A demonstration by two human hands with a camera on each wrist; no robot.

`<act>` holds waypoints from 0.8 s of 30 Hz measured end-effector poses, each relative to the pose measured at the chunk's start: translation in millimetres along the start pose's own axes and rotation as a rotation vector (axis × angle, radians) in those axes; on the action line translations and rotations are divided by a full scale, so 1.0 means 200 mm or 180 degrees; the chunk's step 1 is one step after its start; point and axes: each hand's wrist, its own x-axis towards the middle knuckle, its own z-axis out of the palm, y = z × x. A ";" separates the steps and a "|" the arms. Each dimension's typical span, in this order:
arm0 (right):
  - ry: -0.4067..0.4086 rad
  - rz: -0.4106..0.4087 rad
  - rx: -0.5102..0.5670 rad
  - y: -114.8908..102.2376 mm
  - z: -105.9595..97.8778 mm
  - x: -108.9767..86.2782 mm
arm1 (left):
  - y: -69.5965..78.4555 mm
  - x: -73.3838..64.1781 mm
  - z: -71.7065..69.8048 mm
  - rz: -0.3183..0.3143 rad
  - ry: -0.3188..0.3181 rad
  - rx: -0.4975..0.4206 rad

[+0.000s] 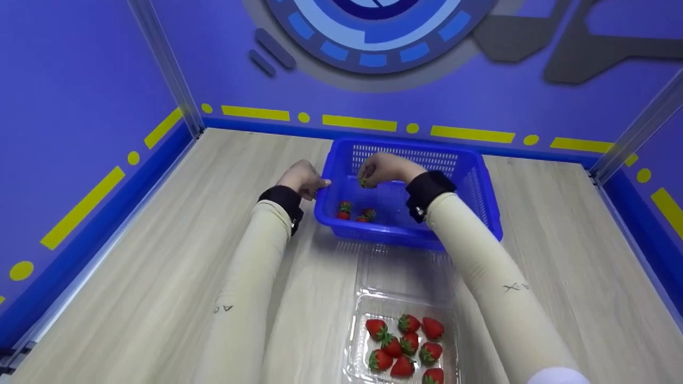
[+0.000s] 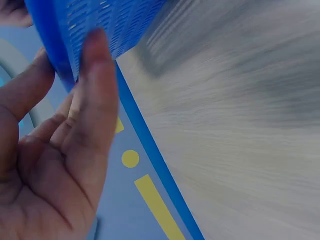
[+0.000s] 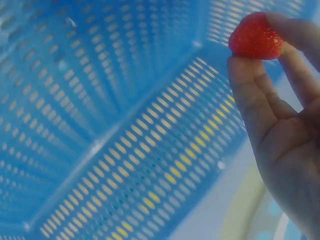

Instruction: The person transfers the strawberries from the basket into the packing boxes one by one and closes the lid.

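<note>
A blue plastic basket [image 1: 408, 232] with slotted walls stands toward the back of the table. My left hand [image 1: 301, 177] grips its left rim, the thumb on one side and fingers on the other in the left wrist view. Inside the basket, above its floor, my right hand [image 1: 389, 168] pinches a red strawberry [image 3: 254, 39] between thumb and fingertips; its green leaves show in the head view. Two more strawberries, one left [image 1: 344, 211] and one right [image 1: 366, 215], lie at the basket's front left.
In front of the basket lies a clear plastic box [image 1: 349, 349], holding several strawberries [image 1: 409, 344]. Its transparent lid [image 1: 408, 269] lies folded back toward the basket. Blue panels [image 1: 80, 122] with yellow marks enclose the wooden table [image 1: 176, 256] at the back and sides.
</note>
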 end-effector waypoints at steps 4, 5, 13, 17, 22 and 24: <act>0.0159 -0.0101 0.0095 -0.01 -0.09 -0.08 | 0.00 -0.01 0.00 0.0236 0.0240 0.0437; 0.0198 -0.0130 0.0065 -0.01 -0.11 -0.10 | 0.00 -0.02 0.01 0.0304 0.0305 0.0542; 0.0445 -0.0379 -0.0073 -0.03 -0.16 -0.34 | -0.02 -0.08 -0.03 0.0940 0.0536 0.0368; 0.0508 -0.0555 -0.0041 -0.04 -0.16 -0.47 | 0.02 -0.18 -0.06 0.1177 0.0431 0.0284; 0.0608 -0.0844 -0.0055 -0.07 -0.13 -0.66 | 0.09 -0.37 -0.05 0.1434 0.0233 0.0278; 0.0636 -0.0974 -0.0042 -0.08 -0.11 -0.73 | 0.12 -0.46 -0.04 0.1561 0.0176 0.0280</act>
